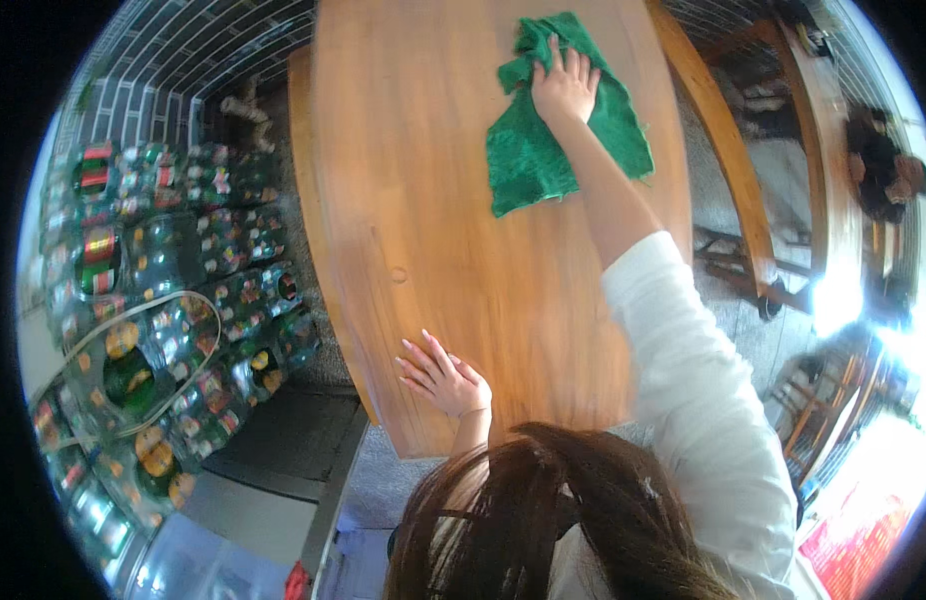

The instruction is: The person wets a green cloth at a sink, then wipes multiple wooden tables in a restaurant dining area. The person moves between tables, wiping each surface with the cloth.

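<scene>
A green cloth (534, 169) lies spread on a wooden table (433, 187), bunched up towards its far end. My right hand (568, 86) presses flat on the cloth with fingers apart, the arm stretched far out over the table. Near the table's close left corner, my left hand (448, 379) rests palm down on the bare wood, fingers spread, holding nothing. Hair hangs over the lower middle of the view and hides part of the left forearm.
Stacked shrink-wrapped packs of bottles (170, 255) stand on the left. A wooden bench (725, 142) runs along the table's right side. Further right, a person (883, 169) is at another wooden table (830, 157). A red crate (857, 536) sits at lower right.
</scene>
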### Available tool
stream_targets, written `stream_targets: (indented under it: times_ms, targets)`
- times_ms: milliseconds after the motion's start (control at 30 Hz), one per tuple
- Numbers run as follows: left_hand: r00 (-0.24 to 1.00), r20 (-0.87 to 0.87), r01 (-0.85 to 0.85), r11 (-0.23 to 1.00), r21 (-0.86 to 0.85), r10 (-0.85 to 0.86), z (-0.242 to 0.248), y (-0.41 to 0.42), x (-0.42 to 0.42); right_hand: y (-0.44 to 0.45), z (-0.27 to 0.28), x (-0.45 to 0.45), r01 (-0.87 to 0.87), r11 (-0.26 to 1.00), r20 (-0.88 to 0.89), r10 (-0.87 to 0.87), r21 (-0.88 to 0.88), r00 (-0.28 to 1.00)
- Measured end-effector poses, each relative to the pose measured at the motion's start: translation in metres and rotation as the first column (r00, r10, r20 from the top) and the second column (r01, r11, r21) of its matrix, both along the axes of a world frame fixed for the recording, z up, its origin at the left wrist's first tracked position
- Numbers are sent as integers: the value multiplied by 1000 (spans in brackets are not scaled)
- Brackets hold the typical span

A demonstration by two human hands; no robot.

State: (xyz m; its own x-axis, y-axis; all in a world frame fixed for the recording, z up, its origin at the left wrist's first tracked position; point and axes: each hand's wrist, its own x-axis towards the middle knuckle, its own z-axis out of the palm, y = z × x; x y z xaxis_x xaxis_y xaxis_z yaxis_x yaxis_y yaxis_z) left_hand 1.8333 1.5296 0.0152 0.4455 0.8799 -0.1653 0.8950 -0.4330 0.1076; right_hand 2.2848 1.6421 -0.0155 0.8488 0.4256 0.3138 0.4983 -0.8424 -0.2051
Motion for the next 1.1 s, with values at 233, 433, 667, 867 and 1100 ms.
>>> stream_targets:
  times_ms: [233,433,667,867,1100]
  targets:
    - [998,36,-45,998,32,44,-1,-3,-8,7,31,-238,-638,767,-276,628,62,728]
    - [996,84,-42,997,58,38,-10,-1,-14,-149,59,-327,-715,695,-521,639,76,566]
    - [997,59,-62,997,54,59,5,-3,2,-309,74,-253,-966,255,-760,618,-46,199]
    - [998,27,-48,999,18,48,1,-2,-6,-245,46,-89,-627,770,-339,562,-119,755]
    - [996,63,-54,997,-54,57,10,2,2,-92,-11,-6,108,978,66,-98,-177,993]
